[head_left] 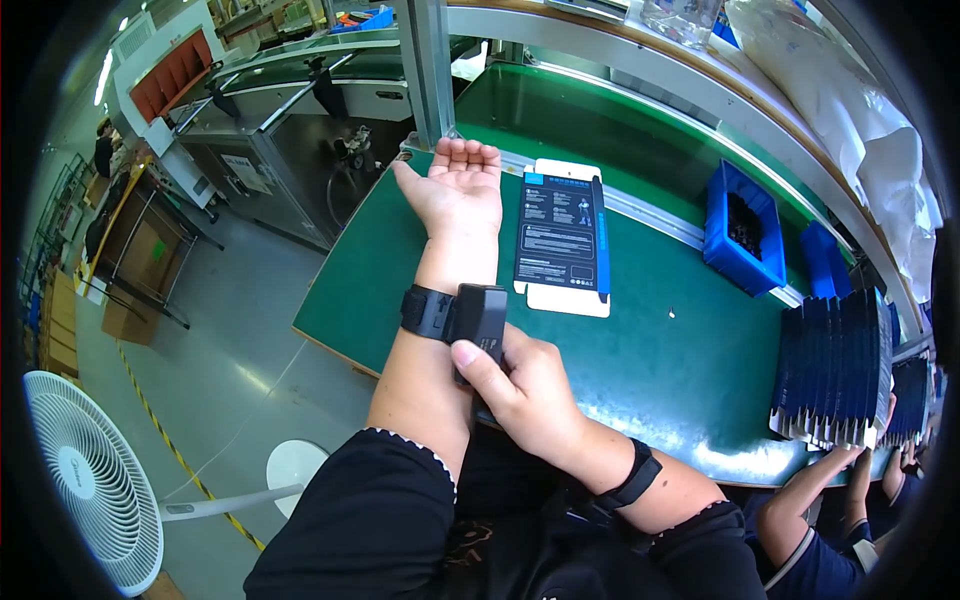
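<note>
My left hand [455, 195] is turned palm up beyond the near side of the bench, its fingers loosely curled and nothing in it. Around my left wrist runs a black strap [428, 314] carrying a black box-shaped device [481, 318]. My right hand [530, 395] grips this device, thumb on its front and fingers partly hidden behind it. Another black wristband [638, 474] sits on my right forearm. Beside my left hand, a flat dark blue and white carton [560, 235] lies on the green bench top [660, 370].
A blue bin [744, 228] of small dark parts stands at the far right. Upright folded cartons [832, 370] are packed at the bench's right end, near another person's arm [810, 495]. A metal post [427, 75] rises at the far left corner. A white fan [95, 480] stands at left.
</note>
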`<control>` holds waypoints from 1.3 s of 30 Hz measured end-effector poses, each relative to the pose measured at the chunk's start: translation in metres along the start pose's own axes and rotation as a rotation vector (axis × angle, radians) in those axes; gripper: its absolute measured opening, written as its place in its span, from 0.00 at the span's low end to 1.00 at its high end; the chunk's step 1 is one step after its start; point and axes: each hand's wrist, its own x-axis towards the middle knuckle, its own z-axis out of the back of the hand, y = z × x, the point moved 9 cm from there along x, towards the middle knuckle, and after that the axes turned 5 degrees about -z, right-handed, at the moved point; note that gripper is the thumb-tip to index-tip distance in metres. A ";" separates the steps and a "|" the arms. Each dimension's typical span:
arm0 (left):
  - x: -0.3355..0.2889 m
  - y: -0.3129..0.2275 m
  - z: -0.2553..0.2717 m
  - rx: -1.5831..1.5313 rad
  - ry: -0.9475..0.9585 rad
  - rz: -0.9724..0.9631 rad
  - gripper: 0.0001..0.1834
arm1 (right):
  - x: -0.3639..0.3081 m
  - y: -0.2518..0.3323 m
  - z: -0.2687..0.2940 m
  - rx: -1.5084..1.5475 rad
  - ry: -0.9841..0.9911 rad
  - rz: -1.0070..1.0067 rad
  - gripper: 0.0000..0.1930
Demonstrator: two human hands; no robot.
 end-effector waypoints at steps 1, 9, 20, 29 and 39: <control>-0.001 -0.001 0.000 0.004 -0.009 -0.007 0.36 | 0.000 0.005 0.000 -0.098 0.034 0.004 0.26; -0.029 0.040 -0.014 0.097 0.218 0.208 0.28 | 0.016 0.024 0.073 0.029 0.077 0.118 0.25; -0.146 0.143 0.008 1.087 0.866 0.859 0.22 | 0.048 -0.048 0.200 1.355 -0.139 0.164 0.34; -0.226 0.143 0.054 1.395 1.194 1.626 0.26 | 0.036 -0.055 0.217 1.073 -0.442 0.166 0.33; -0.234 0.143 0.074 1.451 1.053 1.739 0.22 | 0.027 -0.056 0.222 0.576 -0.674 0.127 0.32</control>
